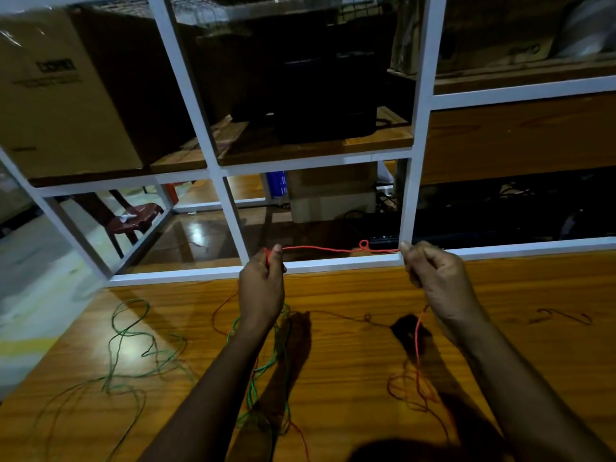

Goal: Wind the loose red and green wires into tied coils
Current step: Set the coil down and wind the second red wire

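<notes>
A stretch of red wire runs taut between my two raised hands, with a small loop in it near the right end. My left hand pinches one end of that stretch and my right hand pinches the other. More red wire hangs from my right hand and lies tangled on the wooden table below it. A loose green wire sprawls over the table's left side. Further green strands, mixed with red, hang and lie under my left forearm.
A white metal frame with shelves rises right behind the table's far edge. Cardboard boxes and dark equipment fill the shelves. A small brown stool stands on the floor beyond the frame at left.
</notes>
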A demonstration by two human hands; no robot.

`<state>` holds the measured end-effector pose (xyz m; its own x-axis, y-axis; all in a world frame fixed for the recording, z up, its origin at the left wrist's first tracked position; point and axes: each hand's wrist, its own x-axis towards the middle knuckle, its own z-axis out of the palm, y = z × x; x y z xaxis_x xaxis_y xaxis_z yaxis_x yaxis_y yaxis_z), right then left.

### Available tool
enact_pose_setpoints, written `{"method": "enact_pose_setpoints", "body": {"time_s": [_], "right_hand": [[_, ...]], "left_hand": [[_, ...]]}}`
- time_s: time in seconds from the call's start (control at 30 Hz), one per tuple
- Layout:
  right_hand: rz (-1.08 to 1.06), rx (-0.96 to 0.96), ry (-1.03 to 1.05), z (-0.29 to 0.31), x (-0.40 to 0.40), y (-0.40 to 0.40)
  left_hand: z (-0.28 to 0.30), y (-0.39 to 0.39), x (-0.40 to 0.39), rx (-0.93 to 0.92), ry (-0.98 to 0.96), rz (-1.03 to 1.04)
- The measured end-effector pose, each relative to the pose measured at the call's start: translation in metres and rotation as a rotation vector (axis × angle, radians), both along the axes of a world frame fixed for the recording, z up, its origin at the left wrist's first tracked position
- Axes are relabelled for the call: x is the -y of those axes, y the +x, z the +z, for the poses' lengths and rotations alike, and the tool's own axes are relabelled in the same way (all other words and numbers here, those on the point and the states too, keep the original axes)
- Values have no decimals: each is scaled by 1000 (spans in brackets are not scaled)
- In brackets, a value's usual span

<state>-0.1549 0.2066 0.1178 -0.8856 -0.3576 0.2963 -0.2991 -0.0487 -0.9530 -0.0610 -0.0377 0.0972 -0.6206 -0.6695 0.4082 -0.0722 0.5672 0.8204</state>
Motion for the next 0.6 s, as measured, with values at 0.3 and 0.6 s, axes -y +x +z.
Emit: {"method": "enact_pose_setpoints", "body": {"time_s": [0.3,0.6], "right_hand": [[14,-88,297,-10,17,-11],[124,215,53,10,27,-1]], "left_hand": [[13,13,-40,-29,196,-472],[-18,1,-48,439,-611,-468]]}}
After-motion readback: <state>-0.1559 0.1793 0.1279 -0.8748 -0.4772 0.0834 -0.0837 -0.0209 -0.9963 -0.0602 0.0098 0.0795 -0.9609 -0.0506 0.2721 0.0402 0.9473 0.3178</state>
